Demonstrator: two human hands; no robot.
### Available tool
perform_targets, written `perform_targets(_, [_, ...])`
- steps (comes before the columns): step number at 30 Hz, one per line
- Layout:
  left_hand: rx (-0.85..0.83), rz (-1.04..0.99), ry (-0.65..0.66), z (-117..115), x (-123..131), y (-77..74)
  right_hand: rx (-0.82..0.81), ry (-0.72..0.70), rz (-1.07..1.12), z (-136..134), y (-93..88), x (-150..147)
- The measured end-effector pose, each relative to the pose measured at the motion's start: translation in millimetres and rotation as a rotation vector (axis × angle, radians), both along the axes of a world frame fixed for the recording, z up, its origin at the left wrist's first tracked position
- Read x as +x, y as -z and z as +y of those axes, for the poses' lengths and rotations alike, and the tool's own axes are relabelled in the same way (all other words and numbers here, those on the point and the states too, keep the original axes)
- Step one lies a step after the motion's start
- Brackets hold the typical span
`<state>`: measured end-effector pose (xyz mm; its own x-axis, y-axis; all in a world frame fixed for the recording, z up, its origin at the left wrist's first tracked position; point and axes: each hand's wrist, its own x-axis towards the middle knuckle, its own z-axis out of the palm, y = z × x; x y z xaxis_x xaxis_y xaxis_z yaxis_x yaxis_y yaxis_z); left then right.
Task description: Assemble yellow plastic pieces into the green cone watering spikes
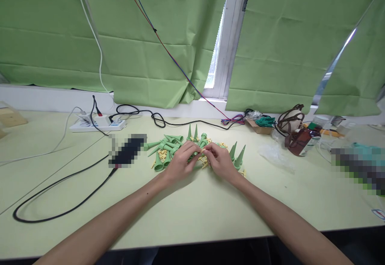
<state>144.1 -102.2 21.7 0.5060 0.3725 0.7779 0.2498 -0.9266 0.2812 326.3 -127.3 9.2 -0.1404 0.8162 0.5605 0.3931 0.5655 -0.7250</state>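
While the left hand curls around a cone, the right hand pinches a yellow peg right beside it; a steady hold and slow moves seem best. A pile lies beyond.

Cone pile on table; power strip behind-left, bag right.

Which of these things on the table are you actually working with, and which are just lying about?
In use: green cones and small yellow pieces, around the left hand and right hand.
Lying about: power strip, black cable, brown bag, cardboard box, plastic bag.
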Motion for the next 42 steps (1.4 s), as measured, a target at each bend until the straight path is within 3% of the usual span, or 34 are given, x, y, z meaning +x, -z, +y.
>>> perform_targets(19, [-0.003,0.005,-0.008,0.2,1.1,2.8,0.021,-0.005,-0.024,0.2,-2.4,1.1])
perform_targets(32, [-0.027,0.068,-0.201,0.3,2.3,7.2,0.121,0.167,-0.085,2.1,-1.5,-2.0])
perform_targets(36, [-0.031,0.123,-0.246,0.0,2.8,9.3,0.128,0.087,-0.041,-4.1,-4.6,-5.0])
perform_targets(42, [-0.058,0.151,-0.202,-4.1,3.9,11.8,0.129,-0.095,-0.077,-11.1,-5.2,-8.5])
